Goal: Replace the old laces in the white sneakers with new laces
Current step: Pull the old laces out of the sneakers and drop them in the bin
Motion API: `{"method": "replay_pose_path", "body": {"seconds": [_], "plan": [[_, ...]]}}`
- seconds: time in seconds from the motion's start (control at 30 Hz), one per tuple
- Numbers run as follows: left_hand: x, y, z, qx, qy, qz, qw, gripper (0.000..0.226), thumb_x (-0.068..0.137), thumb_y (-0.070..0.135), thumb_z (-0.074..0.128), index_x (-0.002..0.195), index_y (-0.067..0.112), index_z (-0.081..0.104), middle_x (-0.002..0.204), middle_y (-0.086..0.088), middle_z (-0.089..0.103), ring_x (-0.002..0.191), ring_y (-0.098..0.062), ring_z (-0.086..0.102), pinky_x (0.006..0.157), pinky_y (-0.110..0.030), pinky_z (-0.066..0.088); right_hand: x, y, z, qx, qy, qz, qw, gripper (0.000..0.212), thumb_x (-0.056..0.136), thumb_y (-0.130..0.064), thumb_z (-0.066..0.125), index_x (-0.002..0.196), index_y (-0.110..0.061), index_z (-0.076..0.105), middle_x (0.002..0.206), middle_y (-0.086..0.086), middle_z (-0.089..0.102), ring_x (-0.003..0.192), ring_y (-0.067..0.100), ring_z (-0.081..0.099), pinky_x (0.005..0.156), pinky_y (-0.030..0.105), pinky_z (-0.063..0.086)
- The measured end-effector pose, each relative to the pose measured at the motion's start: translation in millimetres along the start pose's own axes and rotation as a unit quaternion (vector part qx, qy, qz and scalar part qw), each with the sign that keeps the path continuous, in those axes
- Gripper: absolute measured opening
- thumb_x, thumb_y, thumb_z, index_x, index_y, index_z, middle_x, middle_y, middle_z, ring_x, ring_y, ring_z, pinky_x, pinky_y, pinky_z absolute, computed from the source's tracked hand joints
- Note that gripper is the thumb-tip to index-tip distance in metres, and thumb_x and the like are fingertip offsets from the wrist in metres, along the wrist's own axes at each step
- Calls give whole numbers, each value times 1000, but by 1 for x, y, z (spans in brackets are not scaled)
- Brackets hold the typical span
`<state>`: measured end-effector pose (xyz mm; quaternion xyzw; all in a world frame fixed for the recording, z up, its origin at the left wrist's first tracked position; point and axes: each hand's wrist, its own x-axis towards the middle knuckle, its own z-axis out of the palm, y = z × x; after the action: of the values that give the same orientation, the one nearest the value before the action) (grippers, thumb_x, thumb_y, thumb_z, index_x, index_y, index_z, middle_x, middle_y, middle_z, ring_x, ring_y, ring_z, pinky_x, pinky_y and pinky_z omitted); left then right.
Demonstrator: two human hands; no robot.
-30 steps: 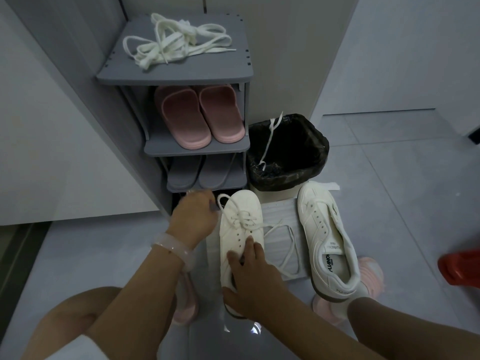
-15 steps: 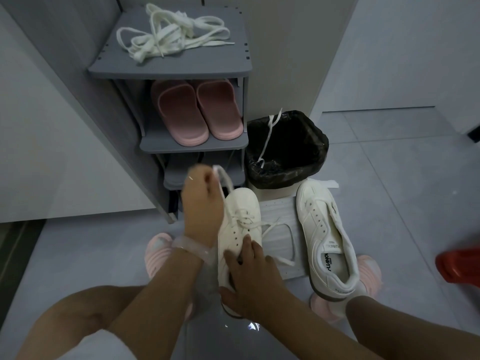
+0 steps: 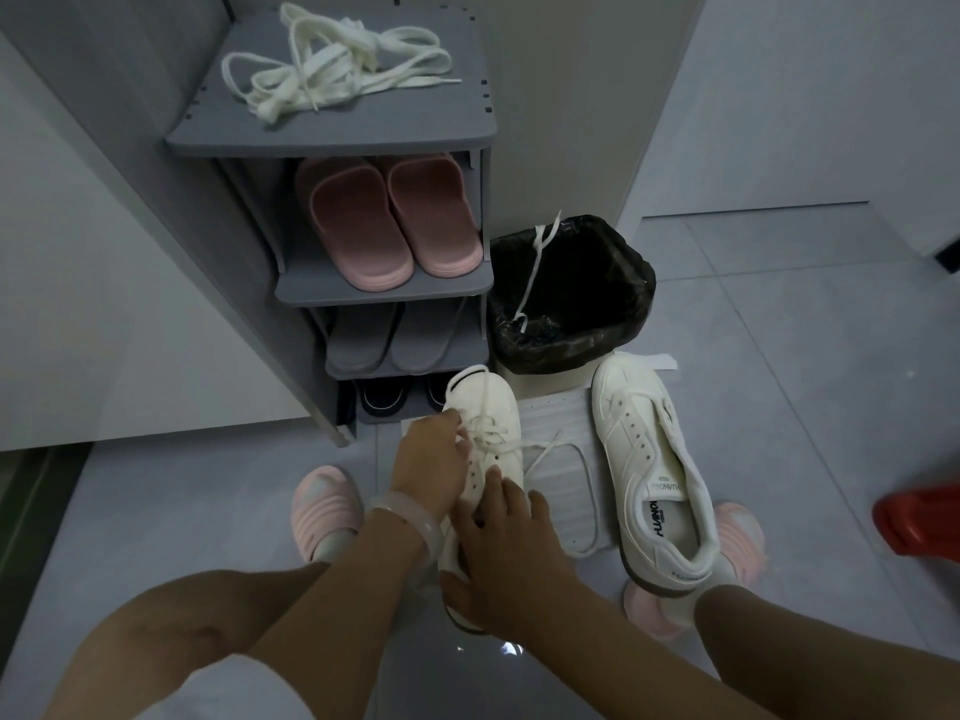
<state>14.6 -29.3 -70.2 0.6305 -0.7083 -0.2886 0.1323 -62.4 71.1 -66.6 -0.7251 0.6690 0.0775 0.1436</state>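
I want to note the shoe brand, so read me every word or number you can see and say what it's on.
"HUANQIU", roughly, the letters partly blurred: on the insole of the right sneaker.
Small print above it on the same insole: too small to read.
Lettering on that sneaker's heel: too blurred to read.
No other text shows.

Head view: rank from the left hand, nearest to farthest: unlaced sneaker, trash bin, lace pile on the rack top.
From the left hand:
1. Unlaced sneaker, on the floor to the right.
2. Trash bin, up and right, beside the rack.
3. Lace pile, on the rack's top shelf, farthest.
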Motion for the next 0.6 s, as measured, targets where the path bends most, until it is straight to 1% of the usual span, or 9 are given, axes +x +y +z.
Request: {"method": "replay_pose_path", "body": {"seconds": [0.1,0.2,0.27,0.33,0.4,0.47,0.5,0.57,0.6], "plan": [[4,16,-29,-26,157,71,985,21,92,8,42,88,-4,58,85,-21,62,78,-34,57,61,-19,21,0,1,0,-5,-10,-4,1000,66,47,-68,59,92,-21,71,103,23,67,85,34,67,66,47,55],[2,40,-85,-139,334,98,927,14,90,2,45,92,-3,58,84,-13,57,72,-16,48,61,-12,28,1,1,1,-8,-16,-9,1000,64,57,-63,41,92,-20,72,103,25,67,84,35,67,66,49,54],[-1,45,-119,-195,398,85,893,13,91,3,43,97,3,55,88,-5,54,70,-5,47,64,-5,33,1,1,0,-3,-46,-7,999,66,61,-60,30,92,-19,72,102,26,67,84,36,67,67,50,54],[-3,43,-138,-252,373,92,888,13,93,8,41,89,18,49,83,-1,56,69,2,52,62,-6,39,0,1,-4,10,-38,-18,999,67,64,-59,26,95,-19,71,103,26,67,84,36,67,68,50,54],[-4,39,-140,-256,283,58,923,20,92,6,41,83,23,46,73,4,53,61,3,53,55,-5,39,2,3,-15,27,0,-43,999,63,76,-55,25,115,-20,61,110,23,62,92,35,62,77,47,51],[-2,32,-126,-155,189,22,969,15,89,3,45,86,16,51,70,1,52,64,-9,52,49,-8,36,11,16,-27,95,49,-55,993,51,93,-46,27,137,-22,37,113,14,57,98,29,57,85,40,48],[-1,27,-118,-104,147,18,983,12,88,2,46,88,11,54,74,-3,54,69,-17,51,51,-13,35,18,24,-31,159,68,-42,984,45,97,-39,30,138,-22,34,109,10,60,95,25,58,84,37,48],[-1,17,-100,-38,73,10,997,13,87,3,47,91,7,58,82,-10,58,74,-27,53,61,-25,36,34,41,-41,248,103,16,963,35,98,-23,37,130,-18,47,104,8,65,93,21,60,81,30,47],[-1,13,-91,-19,40,6,999,14,87,5,47,93,7,59,84,-12,60,76,-29,54,62,-26,35,41,48,-43,258,123,38,958,32,97,-16,39,124,-15,55,106,8,65,97,21,59,81,28,44]]}}
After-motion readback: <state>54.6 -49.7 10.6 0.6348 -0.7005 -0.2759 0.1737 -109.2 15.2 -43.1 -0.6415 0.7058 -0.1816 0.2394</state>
